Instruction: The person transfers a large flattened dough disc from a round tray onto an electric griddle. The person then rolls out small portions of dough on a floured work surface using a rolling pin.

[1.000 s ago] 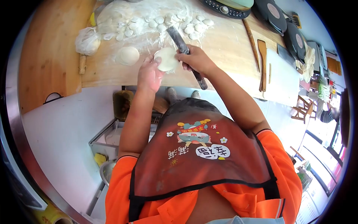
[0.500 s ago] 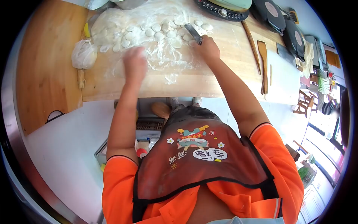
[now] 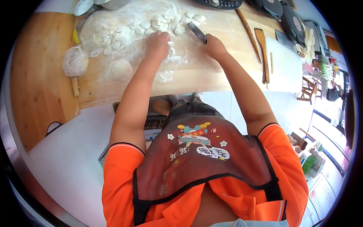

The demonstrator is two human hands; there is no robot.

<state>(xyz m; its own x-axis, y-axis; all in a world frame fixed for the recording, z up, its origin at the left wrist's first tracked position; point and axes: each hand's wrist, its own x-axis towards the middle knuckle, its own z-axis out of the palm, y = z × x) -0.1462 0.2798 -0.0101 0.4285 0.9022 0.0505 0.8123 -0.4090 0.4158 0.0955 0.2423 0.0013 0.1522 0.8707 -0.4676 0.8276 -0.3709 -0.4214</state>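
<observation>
My right hand (image 3: 214, 47) is closed round the dark handle end of a flat metal blade (image 3: 196, 31), which points up and left toward the dough. Fingers curled, my left hand (image 3: 157, 45) rests low over the floured board with a small white piece of dough (image 3: 170, 44) showing at its fingertips. Just beyond both hands lie several small flattened dough rounds (image 3: 145, 25). A larger pair of overlapping dough rounds (image 3: 121, 70) sits left of my left forearm. Farther left spreads a big floured mass of dough (image 3: 99, 32).
A tied plastic bag (image 3: 75, 61) and a wooden handle (image 3: 75, 86) are at the board's left. To the right lie a rolling pin (image 3: 249, 36), a wooden spatula (image 3: 261, 49) and a white board (image 3: 283, 68). Round black griddles (image 3: 293, 24) stand at the back right.
My left hand has moved right and away from me to the small rounds, exposing the larger dough rounds. The right hand keeps the blade in nearly the same place. The view has shifted slightly.
</observation>
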